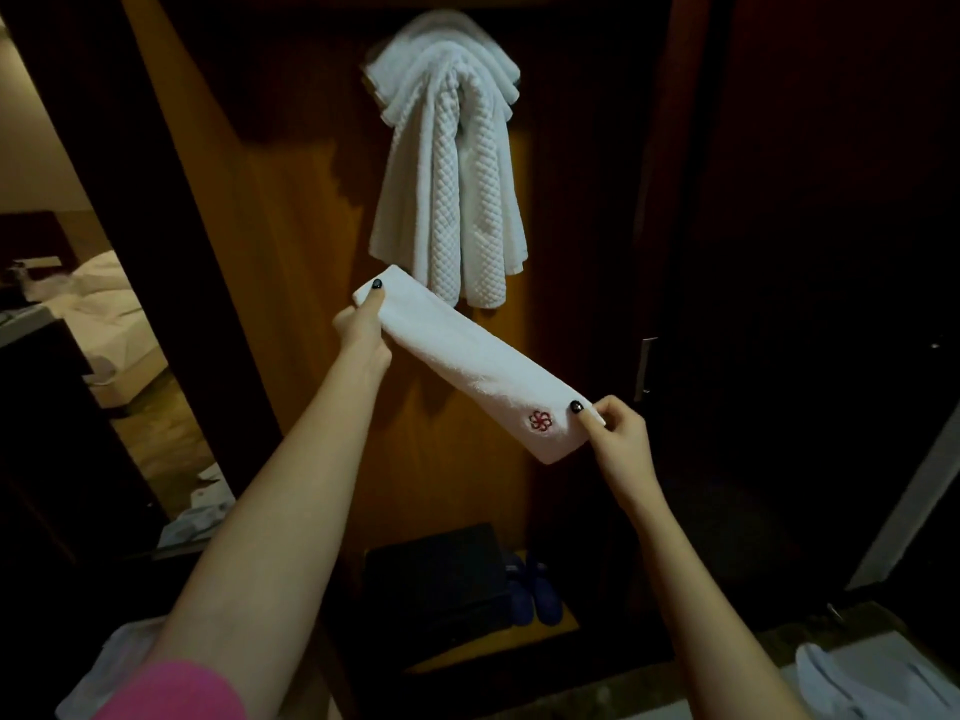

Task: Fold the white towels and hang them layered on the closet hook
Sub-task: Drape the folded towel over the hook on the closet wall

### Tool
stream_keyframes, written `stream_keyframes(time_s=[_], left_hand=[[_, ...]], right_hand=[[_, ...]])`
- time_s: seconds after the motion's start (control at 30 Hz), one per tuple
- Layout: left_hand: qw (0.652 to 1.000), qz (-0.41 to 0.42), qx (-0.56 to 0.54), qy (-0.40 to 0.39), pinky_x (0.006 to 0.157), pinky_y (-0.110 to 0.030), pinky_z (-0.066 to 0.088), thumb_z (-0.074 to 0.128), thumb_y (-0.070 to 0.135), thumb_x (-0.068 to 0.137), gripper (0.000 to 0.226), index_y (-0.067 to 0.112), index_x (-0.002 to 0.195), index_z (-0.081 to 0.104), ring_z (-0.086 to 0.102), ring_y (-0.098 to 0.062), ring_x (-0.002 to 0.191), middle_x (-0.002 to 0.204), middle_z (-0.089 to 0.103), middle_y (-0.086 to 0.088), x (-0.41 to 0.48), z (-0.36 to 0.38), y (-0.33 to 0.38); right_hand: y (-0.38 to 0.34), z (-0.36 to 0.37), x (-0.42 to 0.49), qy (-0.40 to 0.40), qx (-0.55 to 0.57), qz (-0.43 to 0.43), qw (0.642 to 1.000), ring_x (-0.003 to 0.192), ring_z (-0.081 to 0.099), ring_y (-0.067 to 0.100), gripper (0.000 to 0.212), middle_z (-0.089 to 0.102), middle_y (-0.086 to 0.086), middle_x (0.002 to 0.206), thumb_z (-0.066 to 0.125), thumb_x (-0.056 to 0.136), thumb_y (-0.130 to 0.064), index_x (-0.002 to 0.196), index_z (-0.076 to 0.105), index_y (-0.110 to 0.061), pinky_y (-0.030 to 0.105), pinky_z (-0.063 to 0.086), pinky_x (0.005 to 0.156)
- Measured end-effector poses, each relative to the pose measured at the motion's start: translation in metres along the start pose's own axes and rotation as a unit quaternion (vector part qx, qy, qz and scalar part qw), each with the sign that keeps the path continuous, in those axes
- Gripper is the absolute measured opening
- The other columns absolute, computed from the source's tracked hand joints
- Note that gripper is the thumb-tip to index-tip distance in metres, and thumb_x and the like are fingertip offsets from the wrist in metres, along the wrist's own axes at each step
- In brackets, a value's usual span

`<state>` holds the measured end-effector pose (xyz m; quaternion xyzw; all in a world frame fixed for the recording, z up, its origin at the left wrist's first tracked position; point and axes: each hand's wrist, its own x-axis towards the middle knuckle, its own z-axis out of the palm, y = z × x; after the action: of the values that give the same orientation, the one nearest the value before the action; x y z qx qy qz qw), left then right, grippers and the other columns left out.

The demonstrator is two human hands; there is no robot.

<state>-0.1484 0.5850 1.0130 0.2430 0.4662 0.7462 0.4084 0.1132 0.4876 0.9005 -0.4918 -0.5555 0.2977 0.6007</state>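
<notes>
White terry, folded into a long narrow band: that was the towel [467,356] I had stretched between both hands in front of the open closet. It slanted from upper left down to lower right, held taut and clear of every surface.

My left hand [363,330] pinched the upper end, with the thumb [375,296] laid on top of the cloth and the fingers curled underneath. My right hand [618,433] pinched the lower end in the same way. Its dark-nailed thumb pressed on the front face just beside a small red flower emblem [540,421] stitched into the towel. Neither hand held anything else.

Above the band, the hung towels [447,163] were draped one over another high on the wooden back panel [311,252]. They were several white layers, and the front one had a waffle weave. The hook was buried under them, so I could not see it. Their lower hems came down right behind the upper end of the towel in my hands. I could not tell whether the two were touching.

On the closet floor sat a dark box [436,579], with a pair of blue slippers [535,595] just beside it on the right. A dark door [779,200] stood to the right. Through the opening on the left I saw a bed [104,304] with rumpled white linen. A pink sleeve [171,693] covered my left upper arm, and more white cloth [857,683] lay at the lower right.
</notes>
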Motion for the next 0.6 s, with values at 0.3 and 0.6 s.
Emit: stream_keyframes(time_s=[0.3,0.6], left_hand=[[0.999,-0.009,0.002,-0.032,0.052,-0.022,0.053,0.067,0.024,0.092,0.021,0.013,0.108,0.060,0.067,-0.010,0.077,0.099,0.067,-0.001,0.003,-0.002,-0.015],[0.987,-0.020,-0.019,-0.160,0.064,-0.028,0.058,0.060,0.027,0.096,0.041,0.007,0.132,0.055,0.070,-0.016,0.096,0.110,0.070,-0.005,-0.007,0.022,0.004]], right_hand=[[-0.003,-0.010,-0.005,-0.010,0.024,-0.012,1.000,0.073,0.053,0.018,0.021,0.055,0.007,0.074,0.062,0.094,-0.012,0.077,0.057,-0.001,0.034,0.042,0.066],[0.007,-0.007,-0.020,-0.283,0.121,0.187,0.933,0.093,0.054,0.032,0.025,0.063,0.028,0.100,0.070,0.084,-0.012,0.104,0.071,0.003,0.043,0.039,0.086]])
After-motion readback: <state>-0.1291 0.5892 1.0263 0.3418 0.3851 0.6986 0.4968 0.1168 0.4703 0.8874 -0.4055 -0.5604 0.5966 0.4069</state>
